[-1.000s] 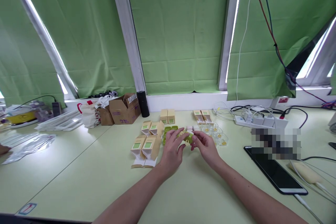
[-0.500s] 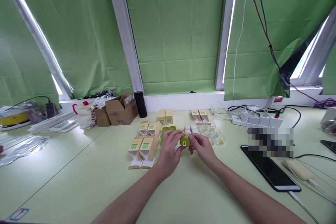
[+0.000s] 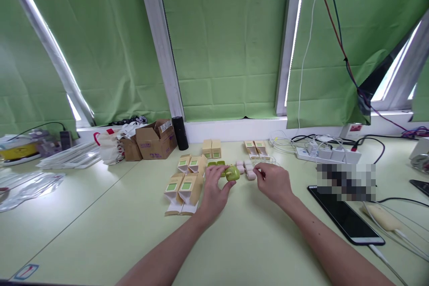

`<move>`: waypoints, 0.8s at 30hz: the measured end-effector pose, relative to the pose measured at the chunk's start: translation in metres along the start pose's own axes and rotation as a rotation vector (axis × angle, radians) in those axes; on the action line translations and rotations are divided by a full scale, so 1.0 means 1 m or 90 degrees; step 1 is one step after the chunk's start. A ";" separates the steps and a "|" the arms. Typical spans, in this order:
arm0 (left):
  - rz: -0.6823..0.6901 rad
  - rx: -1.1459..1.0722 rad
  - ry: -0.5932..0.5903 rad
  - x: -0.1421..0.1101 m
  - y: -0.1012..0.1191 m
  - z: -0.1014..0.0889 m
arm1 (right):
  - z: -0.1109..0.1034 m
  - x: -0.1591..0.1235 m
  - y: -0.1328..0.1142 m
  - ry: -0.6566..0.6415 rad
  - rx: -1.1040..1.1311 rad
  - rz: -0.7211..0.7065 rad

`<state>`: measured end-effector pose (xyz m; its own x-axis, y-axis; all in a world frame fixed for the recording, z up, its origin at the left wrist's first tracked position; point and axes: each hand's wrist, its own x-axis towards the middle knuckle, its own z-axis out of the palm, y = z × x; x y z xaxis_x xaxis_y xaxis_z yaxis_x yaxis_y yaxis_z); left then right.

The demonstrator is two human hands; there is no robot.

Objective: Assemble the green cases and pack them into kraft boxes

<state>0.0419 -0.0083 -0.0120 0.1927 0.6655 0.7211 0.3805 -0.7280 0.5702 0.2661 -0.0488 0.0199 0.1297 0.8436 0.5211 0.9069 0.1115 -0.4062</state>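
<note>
My left hand [image 3: 213, 193] is closed around a small rounded green earbud case [image 3: 232, 173], thumb below and fingers behind it. To the right, apart from the case, my right hand [image 3: 274, 183] has its thumb and fingertips pinched together; whatever is between them is hidden. It is beside several pale pink cases [image 3: 250, 172] and covers most of the clear plastic cups [image 3: 271, 160]. More green cases [image 3: 216, 163] lie behind my left fingers. Open cream cartons with green squares [image 3: 184, 190] stand left of that hand.
Small cartons [image 3: 211, 148] stand farther back, with another open pair [image 3: 256, 148] to their right. A phone [image 3: 345, 214] with cables lies at right, near a power strip [image 3: 327, 153]. A cardboard box [image 3: 156, 140] and a black cylinder [image 3: 180, 133] stand by the wall.
My right hand has let go of the green case and moved right, over the clear cups. The case has turned and tilted in my left hand.
</note>
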 end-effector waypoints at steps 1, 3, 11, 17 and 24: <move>-0.012 -0.006 0.002 0.000 -0.001 0.000 | -0.006 0.003 0.002 -0.024 -0.076 0.011; -0.037 -0.017 0.004 0.000 -0.001 0.001 | -0.015 0.008 0.006 -0.110 -0.189 0.059; -0.153 -0.120 0.042 0.003 -0.009 0.005 | -0.018 0.009 0.009 -0.284 -0.328 0.064; -0.242 -0.200 0.037 0.005 -0.016 0.005 | -0.020 0.005 -0.005 -0.283 -0.316 0.032; -0.246 -0.232 0.044 0.006 -0.018 0.006 | -0.007 -0.016 -0.033 -0.261 -0.196 -0.129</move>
<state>0.0412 0.0101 -0.0204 0.0361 0.8927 0.4492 0.0702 -0.4506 0.8899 0.2372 -0.0700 0.0303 -0.1712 0.9633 0.2067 0.9807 0.1868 -0.0580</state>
